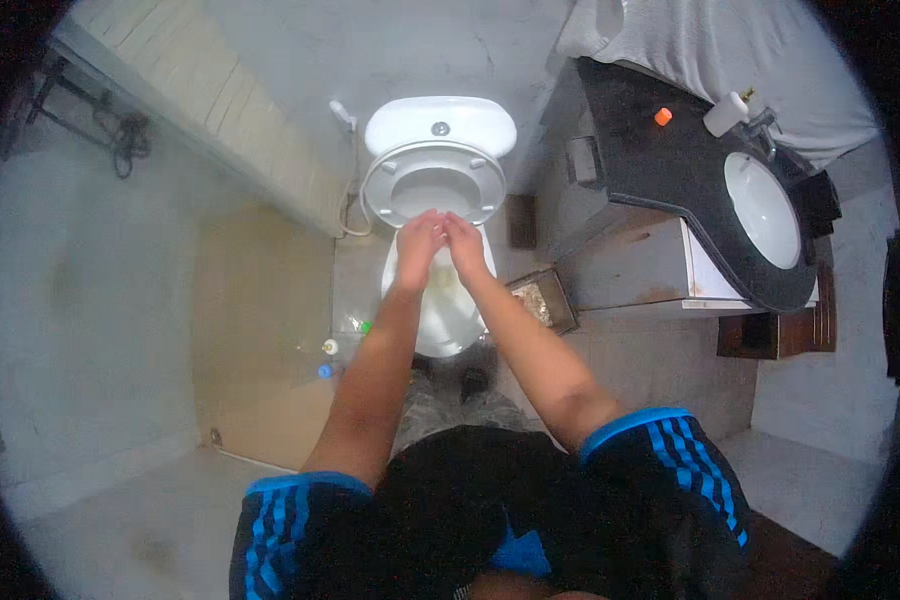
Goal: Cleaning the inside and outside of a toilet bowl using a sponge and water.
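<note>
Both my arms reach forward over a white toilet bowl point(442, 330). My left hand point(418, 246) and my right hand point(463, 244) are side by side, their fingertips meeting or nearly so. I see nothing held in either, though the palms are partly hidden. Just beyond the fingertips stands the raised toilet seat point(371, 187), leaning towards the white cistern point(397, 127) with its round flush button point(440, 129). A white bidet sprayer point(339, 112) hangs on the wall left of the cistern, its hose curving down beside the toilet.
At right, a dark countertop point(645, 161) bears an orange cap point(663, 116), a white pump bottle point(726, 115) and a washbasin point(763, 210). A waste bin point(562, 300) stands right of the toilet. Bottles with white point(330, 346), blue point(325, 371) and green point(366, 327) tops stand on the left floor.
</note>
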Demonstrator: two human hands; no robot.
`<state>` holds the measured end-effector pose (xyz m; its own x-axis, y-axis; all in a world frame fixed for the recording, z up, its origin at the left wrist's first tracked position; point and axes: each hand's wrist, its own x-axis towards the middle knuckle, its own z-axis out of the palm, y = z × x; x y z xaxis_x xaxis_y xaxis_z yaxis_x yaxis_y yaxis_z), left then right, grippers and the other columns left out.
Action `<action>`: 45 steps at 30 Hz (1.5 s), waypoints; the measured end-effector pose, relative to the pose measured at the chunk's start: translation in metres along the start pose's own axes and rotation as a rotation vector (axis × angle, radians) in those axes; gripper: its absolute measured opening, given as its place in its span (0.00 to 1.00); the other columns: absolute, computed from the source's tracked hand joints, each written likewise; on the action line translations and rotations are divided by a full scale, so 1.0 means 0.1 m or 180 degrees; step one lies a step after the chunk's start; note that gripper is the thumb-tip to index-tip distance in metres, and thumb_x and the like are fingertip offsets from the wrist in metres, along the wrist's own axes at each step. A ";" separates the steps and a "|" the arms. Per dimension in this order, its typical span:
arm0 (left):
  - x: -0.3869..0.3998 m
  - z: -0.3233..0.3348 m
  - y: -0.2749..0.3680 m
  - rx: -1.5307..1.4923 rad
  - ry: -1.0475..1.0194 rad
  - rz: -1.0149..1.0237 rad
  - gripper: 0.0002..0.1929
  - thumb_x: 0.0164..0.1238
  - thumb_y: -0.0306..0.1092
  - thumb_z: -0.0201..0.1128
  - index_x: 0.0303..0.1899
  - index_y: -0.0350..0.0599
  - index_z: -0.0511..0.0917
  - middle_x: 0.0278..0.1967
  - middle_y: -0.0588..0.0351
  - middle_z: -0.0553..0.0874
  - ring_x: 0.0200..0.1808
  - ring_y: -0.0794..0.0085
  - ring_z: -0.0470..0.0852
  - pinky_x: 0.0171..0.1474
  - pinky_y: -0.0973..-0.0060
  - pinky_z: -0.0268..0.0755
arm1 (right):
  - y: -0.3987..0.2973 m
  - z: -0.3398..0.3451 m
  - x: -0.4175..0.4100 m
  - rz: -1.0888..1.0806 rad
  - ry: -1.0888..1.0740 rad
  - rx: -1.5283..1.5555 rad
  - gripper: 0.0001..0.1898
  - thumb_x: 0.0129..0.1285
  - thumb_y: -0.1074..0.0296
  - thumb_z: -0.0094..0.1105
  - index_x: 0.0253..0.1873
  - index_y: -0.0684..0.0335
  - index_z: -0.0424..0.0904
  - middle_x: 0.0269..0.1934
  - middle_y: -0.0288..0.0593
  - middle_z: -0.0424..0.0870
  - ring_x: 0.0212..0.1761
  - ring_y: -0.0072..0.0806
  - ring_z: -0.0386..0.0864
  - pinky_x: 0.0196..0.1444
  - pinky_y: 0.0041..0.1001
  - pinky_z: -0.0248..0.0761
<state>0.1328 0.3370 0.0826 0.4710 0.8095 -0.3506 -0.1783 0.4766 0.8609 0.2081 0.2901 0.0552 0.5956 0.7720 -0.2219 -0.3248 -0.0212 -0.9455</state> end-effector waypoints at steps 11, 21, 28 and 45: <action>0.51 0.09 0.60 0.0010 -0.0402 0.0138 0.16 0.59 0.30 0.53 0.49 0.35 0.69 0.36 0.56 0.78 0.35 0.78 0.77 0.35 0.84 0.69 | -0.58 0.53 0.36 -0.0505 0.0412 -0.0137 0.21 0.60 0.65 0.47 0.54 0.73 0.66 0.43 0.48 0.76 0.43 0.26 0.73 0.45 0.21 0.65; 0.78 -0.21 0.87 -0.0054 -0.0380 0.0116 0.14 0.58 0.30 0.54 0.44 0.33 0.73 0.36 0.54 0.79 0.34 0.76 0.76 0.36 0.82 0.70 | -0.55 0.97 0.65 -0.0593 0.0604 -0.0829 0.23 0.58 0.63 0.48 0.53 0.74 0.66 0.43 0.53 0.76 0.43 0.29 0.74 0.44 0.22 0.66; 1.00 -0.32 0.87 -0.0007 -0.0402 0.0114 0.13 0.58 0.26 0.49 0.44 0.33 0.74 0.33 0.55 0.79 0.30 0.79 0.75 0.33 0.84 0.69 | -0.49 1.03 0.81 -0.0582 0.0546 -0.1142 0.23 0.58 0.62 0.48 0.54 0.74 0.65 0.45 0.57 0.75 0.46 0.35 0.74 0.47 0.25 0.66; 1.79 0.10 0.94 0.0909 -0.0670 0.0412 0.18 0.55 0.18 0.43 0.49 0.30 0.69 0.45 0.50 0.77 0.43 0.70 0.77 0.39 0.82 0.70 | -1.05 0.49 1.61 -0.0930 -0.0523 -0.2556 0.21 0.49 0.73 0.44 0.51 0.65 0.71 0.46 0.55 0.74 0.49 0.42 0.72 0.51 0.29 0.64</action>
<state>0.2090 0.5234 0.1045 0.6330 0.7543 -0.1743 -0.0140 0.2363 0.9716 0.3018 0.4476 0.1306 0.4406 0.8970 0.0345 0.4779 -0.2019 -0.8549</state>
